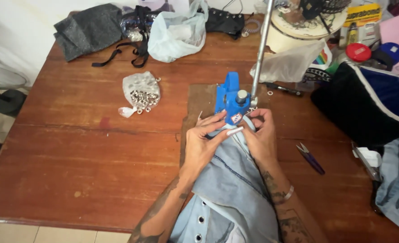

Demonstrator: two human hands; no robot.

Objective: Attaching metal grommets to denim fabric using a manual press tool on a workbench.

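A light blue denim garment (233,189) with metal eyelets lies on the wooden table (82,148) in front of me. My left hand (204,141) and my right hand (260,135) both pinch its top edge, holding it under the head of a blue hand press (228,99). The press stands on a wooden board (201,96), and its long metal lever (261,45) rises toward the back. My fingers touch the fabric right at the press base.
A clear bag of metal eyelets (141,92) lies left of the press. Purple thread snips (311,158) rest to the right. Dark fabric (366,105), a white plastic bag (177,31), black straps (127,49) and bottles crowd the back and right.
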